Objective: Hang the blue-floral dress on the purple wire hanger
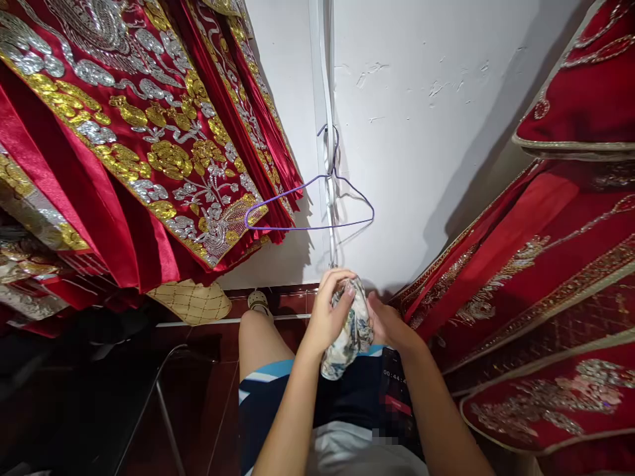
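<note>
A small bundle of pale cloth with a blue-grey floral print (348, 337) is bunched up between my hands, above my lap. My left hand (328, 305) is closed on its upper left side, thumb pressed on the front. On the right side of the cloth, my right hand (389, 322) grips it, with most of its fingers hidden behind. What the folded cloth is cannot be made out. Beyond my hands, a purple wire hanger (307, 229) hangs bare against the white wall, close to a white strap (330, 86) that runs down towards my left hand.
Red garments with gold and silver embroidery (171, 158) hang at the left, and more red embroidered garments (526, 291) crowd the right. A dark stool with metal legs (166, 410) stands at lower left. A phone showing a timer (395, 390) lies on my lap.
</note>
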Demonstrator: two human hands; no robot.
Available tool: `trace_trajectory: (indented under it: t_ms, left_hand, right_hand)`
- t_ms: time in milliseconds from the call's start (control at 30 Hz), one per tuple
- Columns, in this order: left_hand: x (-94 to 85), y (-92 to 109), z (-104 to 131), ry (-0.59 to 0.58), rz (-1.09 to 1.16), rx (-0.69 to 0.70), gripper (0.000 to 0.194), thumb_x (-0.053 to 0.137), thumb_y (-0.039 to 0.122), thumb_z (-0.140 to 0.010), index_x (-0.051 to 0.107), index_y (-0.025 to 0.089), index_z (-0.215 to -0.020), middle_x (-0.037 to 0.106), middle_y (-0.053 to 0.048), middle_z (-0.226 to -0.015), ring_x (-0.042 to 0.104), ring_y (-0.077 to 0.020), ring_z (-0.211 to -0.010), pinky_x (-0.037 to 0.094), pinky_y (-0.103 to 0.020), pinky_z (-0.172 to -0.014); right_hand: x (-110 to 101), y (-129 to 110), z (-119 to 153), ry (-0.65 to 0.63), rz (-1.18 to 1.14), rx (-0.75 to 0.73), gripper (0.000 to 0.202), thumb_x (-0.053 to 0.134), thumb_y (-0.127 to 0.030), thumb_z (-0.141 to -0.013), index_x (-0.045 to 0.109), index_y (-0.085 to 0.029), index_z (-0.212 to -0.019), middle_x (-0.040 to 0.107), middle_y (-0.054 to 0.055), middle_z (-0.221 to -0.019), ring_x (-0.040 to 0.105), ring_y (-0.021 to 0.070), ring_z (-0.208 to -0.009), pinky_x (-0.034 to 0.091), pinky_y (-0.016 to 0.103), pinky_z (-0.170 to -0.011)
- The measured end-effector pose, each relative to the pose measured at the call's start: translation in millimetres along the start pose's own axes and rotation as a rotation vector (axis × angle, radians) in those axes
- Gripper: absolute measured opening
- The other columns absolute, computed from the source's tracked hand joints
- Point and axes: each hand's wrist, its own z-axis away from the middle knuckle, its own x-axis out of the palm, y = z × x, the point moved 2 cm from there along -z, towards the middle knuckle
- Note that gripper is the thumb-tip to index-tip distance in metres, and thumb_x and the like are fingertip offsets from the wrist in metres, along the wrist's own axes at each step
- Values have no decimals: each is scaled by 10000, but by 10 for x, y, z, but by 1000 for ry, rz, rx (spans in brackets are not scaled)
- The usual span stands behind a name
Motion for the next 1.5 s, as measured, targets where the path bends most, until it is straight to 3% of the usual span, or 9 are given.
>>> trace_trajectory:
  t_ms: [133,267,433,600,733,867,1067,1233,1500]
  left_hand:
    - [-141,-220,28,-232,31,-150,422,436,521,-1018,591,235,-1287,584,-89,-1321,542,-245,-1230,412,-349,-1072]
    - [-352,-483,278,-430,-171,-233,506,414,566,-1006,651,141,-870,639,-38,-838,558,-192,-798,461,-300,-791]
    - [-962,-473,490,-299,-483,-263,431,480,525,-971,628,154,-809,591,-18,-735,494,-170,-694,395,-269,-682]
    - [-1412,-72,269,-135,-727,-123,431,545,477,-938,519,209,-601,480,-6,-585,480,-191,-628,379,-291,-685]
    - [-1402,113,126,-153,-795,-67,455,527,466,-952,552,218,-571,504,2,-549,501,-193,-619,425,-342,-884]
    - [-1384,141,139,-232,-871,-110,491,511,480,-952,566,216,-542,523,9,-518,499,-176,-565,376,-420,-1039]
    - [-1620,284,-48,-96,-1018,-132,367,504,462,-922,714,232,-727,743,-120,-899,605,-337,-977,426,-461,-988]
    - [-1574,624,-495,70,-889,78,342,492,398,-926,723,189,-1065,701,-132,-1215,520,-342,-1199,372,-460,-1087]
    - [-1257,873,-1253,120,-549,89,126,621,296,-867,596,173,-877,571,1,-747,506,-145,-682,417,-245,-669]
  right_hand:
    - [-34,-408,-37,-219,20,29,467,811,-566,-727,740,-162,-950,749,84,-863,701,244,-816,552,365,-781]
    - [-300,-824,-163,-64,180,51,383,887,-429,-618,713,-149,-812,723,60,-761,687,226,-704,542,315,-648]
    - [-658,-1317,-488,246,607,-217,309,815,-236,-628,715,-162,-911,727,52,-851,666,215,-748,523,307,-677]
    - [-641,-1294,-1106,265,627,-373,506,751,-168,-681,700,-215,-1183,715,74,-1162,659,251,-1025,500,371,-944]
    - [-541,-1018,-1504,378,434,-187,295,689,-153,-717,715,-158,-1010,736,58,-921,657,213,-838,525,360,-856]
    - [-553,-866,-1467,450,397,-160,60,669,-183,-723,667,-177,-783,647,12,-640,612,203,-684,525,336,-719]
    - [-811,-1058,-1060,473,535,-289,91,598,-192,-704,680,-182,-742,692,40,-709,638,234,-769,519,379,-797]
    - [-887,-1309,-899,495,577,-435,171,632,-222,-706,723,-167,-840,755,80,-859,667,286,-977,507,429,-941]
    - [-737,-1179,-864,443,551,-365,153,567,-196,-715,708,-173,-770,720,60,-749,670,269,-805,537,384,-768]
